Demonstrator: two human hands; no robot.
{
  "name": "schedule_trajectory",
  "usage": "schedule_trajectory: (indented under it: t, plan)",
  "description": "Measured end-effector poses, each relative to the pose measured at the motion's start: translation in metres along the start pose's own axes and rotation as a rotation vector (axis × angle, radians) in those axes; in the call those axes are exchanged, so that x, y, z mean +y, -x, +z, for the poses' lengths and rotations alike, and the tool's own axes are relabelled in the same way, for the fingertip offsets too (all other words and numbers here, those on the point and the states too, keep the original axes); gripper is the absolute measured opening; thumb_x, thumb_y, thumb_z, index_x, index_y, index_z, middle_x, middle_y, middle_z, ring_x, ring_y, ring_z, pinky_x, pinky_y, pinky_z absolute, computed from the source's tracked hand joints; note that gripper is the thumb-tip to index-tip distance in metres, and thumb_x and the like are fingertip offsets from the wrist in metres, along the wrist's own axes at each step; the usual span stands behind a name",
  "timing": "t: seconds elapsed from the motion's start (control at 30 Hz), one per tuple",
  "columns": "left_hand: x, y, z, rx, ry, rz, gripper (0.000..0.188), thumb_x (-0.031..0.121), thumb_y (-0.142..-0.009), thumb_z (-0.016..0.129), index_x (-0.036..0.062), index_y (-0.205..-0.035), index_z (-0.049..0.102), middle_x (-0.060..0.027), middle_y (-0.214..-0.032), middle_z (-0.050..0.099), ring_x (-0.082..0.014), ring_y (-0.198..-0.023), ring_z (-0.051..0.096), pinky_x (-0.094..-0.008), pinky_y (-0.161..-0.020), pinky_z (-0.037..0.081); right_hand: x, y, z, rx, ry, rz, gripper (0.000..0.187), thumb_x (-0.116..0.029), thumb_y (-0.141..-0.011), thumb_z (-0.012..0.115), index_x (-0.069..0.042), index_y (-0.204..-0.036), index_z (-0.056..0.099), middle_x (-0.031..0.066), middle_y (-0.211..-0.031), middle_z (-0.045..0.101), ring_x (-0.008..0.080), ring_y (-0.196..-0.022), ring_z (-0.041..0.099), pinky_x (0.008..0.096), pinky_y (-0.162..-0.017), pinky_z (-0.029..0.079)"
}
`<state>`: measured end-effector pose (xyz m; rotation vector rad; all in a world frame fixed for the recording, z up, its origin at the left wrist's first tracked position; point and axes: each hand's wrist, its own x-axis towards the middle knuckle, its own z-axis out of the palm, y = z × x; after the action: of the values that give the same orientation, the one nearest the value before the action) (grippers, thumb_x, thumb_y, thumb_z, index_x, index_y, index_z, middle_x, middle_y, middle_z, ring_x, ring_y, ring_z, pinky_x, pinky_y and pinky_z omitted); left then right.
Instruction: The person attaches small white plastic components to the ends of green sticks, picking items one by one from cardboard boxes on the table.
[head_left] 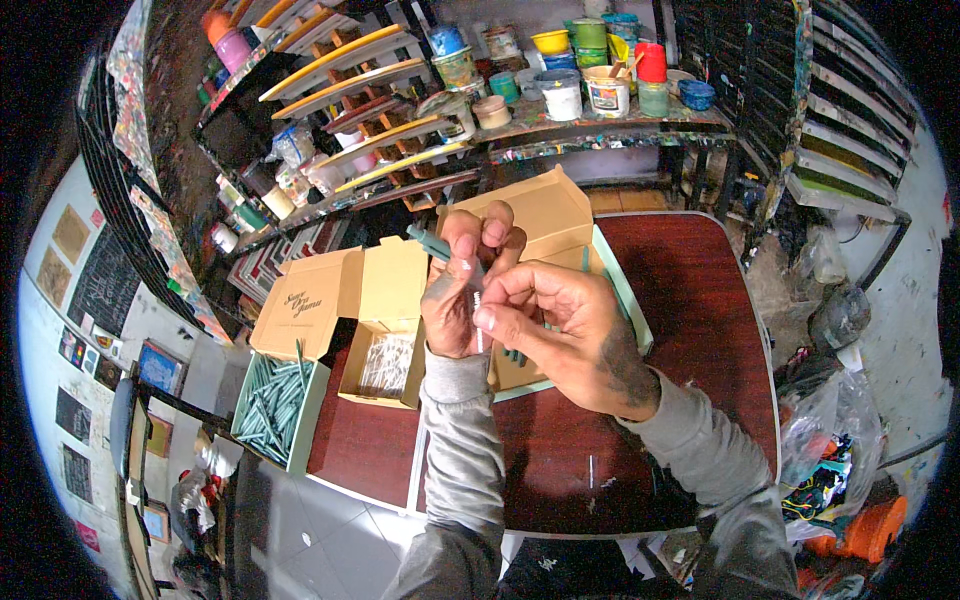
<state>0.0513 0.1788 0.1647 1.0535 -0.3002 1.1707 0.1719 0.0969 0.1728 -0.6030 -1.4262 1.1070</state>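
My left hand point(462, 285) is raised over the dark red table point(690, 330) and grips a teal stick-like piece point(432, 243) together with a thin clear plastic sleeve point(472, 272). My right hand point(565, 335) pinches the lower end of that sleeve with thumb and forefinger, right beside the left hand. Below the hands lies an open tan cardboard box point(545, 215) with a few teal pieces in its tray.
At the left stands a box full of teal sticks point(272, 405) and a tan box of clear sleeves point(385, 365). Paint pots point(560, 95) crowd the shelf behind the table. Racks with boards point(350, 75) rise at the back left. Bags and clutter point(835, 440) lie at the right.
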Motion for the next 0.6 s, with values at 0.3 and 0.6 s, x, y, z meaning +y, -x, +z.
schedule_trajectory:
  t: [0.3, 0.6]
  plan:
    - [-0.001, 0.003, 0.003, 0.251, -0.752, -0.015, 0.031, 0.026, -0.095, 0.069, -0.0013, -0.111, 0.067, -0.0083, -0.102, 0.07, -0.0091, -0.081, 0.061, -0.0222, -0.075, 0.048, -0.002, 0.005, -0.025, 0.25, 0.482, -0.318, 0.009, -0.008, -0.092, 0.066, 0.0, -0.096, 0.062, 0.0143, -0.086, 0.063, 0.0275, -0.076, 0.066, 0.035, -0.068, 0.051]
    - [0.006, 0.0, 0.05, 0.215, -0.991, -0.202, 0.016, 0.015, -0.095, 0.067, -0.0013, -0.093, 0.07, -0.0031, -0.082, 0.068, -0.0083, -0.073, 0.059, -0.0244, -0.069, 0.048, -0.012, 0.018, -0.061, 0.233, 0.167, -0.158, 0.023, -0.011, -0.096, 0.066, 0.002, -0.114, 0.062, 0.0086, -0.099, 0.07, 0.0133, -0.085, 0.067, 0.0289, -0.077, 0.053]
